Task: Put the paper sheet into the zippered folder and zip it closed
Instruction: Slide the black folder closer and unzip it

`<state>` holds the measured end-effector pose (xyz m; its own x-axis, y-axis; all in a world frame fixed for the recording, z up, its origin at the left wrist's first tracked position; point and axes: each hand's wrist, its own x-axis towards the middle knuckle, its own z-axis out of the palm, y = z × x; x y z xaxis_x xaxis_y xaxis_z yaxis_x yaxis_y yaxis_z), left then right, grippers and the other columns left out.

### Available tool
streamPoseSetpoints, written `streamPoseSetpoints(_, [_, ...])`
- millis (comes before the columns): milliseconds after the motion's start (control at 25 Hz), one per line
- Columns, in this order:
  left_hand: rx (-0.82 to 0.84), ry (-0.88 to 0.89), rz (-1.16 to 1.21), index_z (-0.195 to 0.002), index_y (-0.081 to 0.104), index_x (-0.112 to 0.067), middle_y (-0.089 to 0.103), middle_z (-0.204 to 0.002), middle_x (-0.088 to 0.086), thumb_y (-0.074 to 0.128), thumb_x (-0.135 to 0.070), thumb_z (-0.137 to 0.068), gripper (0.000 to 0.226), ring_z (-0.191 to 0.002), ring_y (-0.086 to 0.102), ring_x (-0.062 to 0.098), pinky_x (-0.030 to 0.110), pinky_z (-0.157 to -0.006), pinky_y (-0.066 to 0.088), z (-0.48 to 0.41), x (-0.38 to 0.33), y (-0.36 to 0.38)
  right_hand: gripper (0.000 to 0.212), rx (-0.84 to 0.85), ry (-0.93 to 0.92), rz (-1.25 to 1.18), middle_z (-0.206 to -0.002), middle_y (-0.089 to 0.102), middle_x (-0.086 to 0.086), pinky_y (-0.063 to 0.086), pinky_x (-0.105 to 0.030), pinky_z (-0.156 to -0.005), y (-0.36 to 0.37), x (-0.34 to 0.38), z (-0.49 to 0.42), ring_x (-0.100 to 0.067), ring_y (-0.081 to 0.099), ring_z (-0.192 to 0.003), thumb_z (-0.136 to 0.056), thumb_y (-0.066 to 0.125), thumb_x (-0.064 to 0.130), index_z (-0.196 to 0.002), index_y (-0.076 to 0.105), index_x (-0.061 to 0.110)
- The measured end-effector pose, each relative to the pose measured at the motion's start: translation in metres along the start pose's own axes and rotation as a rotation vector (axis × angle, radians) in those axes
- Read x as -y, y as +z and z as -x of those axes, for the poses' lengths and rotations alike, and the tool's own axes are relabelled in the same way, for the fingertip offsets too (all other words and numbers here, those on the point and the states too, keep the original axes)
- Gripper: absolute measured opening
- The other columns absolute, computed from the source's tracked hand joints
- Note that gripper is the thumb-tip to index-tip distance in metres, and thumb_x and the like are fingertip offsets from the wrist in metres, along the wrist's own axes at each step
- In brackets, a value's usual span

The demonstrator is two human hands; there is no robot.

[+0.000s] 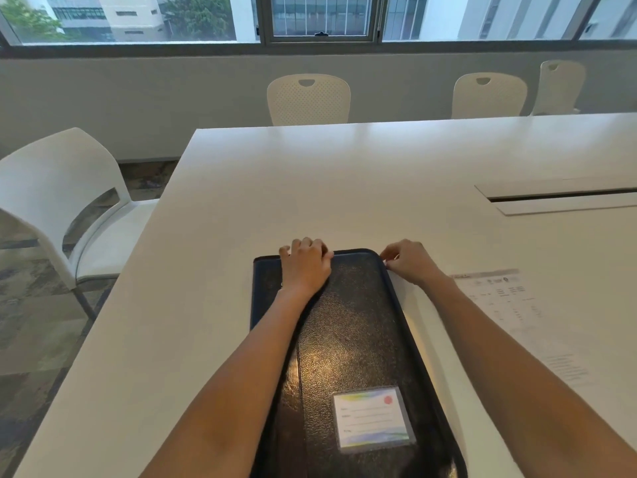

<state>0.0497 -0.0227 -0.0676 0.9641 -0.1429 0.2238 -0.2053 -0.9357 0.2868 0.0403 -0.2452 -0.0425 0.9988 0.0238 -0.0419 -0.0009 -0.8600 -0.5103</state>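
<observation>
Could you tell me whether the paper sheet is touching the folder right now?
Apart. The head view shows the paper sheet flat on the table, right of the folder, with bare white tabletop between them.

I see a white table (310,188) with a smooth, bare top over most of its area. A black zippered folder (355,339) lies flat at the near edge, long side running toward the far edge, a label card on its cover. A printed paper sheet (524,319) lies flat just beside it, toward the right edge. A recessed cable slot (558,198) sits farther right.
</observation>
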Motion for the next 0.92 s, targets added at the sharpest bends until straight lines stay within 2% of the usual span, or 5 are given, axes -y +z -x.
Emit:
streamPoseSetpoints(80, [-0.01,-0.053,0.075,-0.111,0.062,-0.015,0.062,-0.117,0.007,0.045,-0.044,-0.096,0.037,-0.112,0.052,0.026,0.046,-0.097,0.035,-0.003,-0.01,0.009,0.019,-0.061,-0.043,0.064,-0.099,0.073,-0.014,0.053,-0.036,-0.085,0.005,0.0,0.006,-0.026,0.066,-0.089,-0.086,0.058,0.005,-0.098,0.072,0.003])
streamPoseSetpoints(320, [-0.097,-0.066,0.079,-0.107,0.062,-0.012,0.063,-0.113,0.007,0.047,-0.044,-0.095,0.037,-0.11,0.051,0.026,0.046,-0.096,0.033,-0.005,-0.008,0.02,0.011,-0.146,-0.154,0.168,-0.09,0.065,-0.015,0.051,-0.039,-0.073,0.018,-0.011,0.054,-0.03,0.061,-0.082,-0.088,0.056,0.007,-0.091,0.064,0.0])
streamPoseSetpoints(640, [-0.138,-0.062,-0.001,-0.108,0.063,-0.011,0.064,-0.113,0.009,0.05,-0.041,-0.095,0.035,-0.11,0.052,0.028,0.046,-0.097,0.032,-0.001,-0.012,0.017,0.007,-0.209,-0.156,0.126,-0.091,0.063,-0.008,0.05,-0.028,-0.071,0.031,-0.024,0.159,-0.019,0.057,-0.08,-0.089,0.058,0.008,-0.092,0.064,0.006])
streamPoseSetpoints(760, [-0.173,0.07,-0.101,-0.113,0.061,-0.013,0.063,-0.115,0.008,0.05,-0.031,-0.095,0.027,-0.111,0.052,0.027,0.045,-0.099,0.031,0.006,-0.021,0.011,0.008,-0.212,-0.146,0.098,-0.092,0.063,-0.005,0.049,-0.024,-0.072,0.033,-0.029,0.187,-0.016,0.056,-0.081,-0.09,0.059,0.01,-0.094,0.066,0.008])
streamPoseSetpoints(920, [-0.052,0.325,0.026,-0.118,0.061,-0.022,0.059,-0.121,0.003,0.049,-0.027,-0.094,0.027,-0.115,0.049,0.023,0.042,-0.099,0.031,0.049,-0.049,0.008,0.011,-0.257,-0.134,0.061,-0.093,0.064,-0.007,0.053,-0.03,-0.075,0.034,-0.026,0.189,-0.019,0.058,-0.082,-0.088,0.062,0.009,-0.096,0.069,0.006])
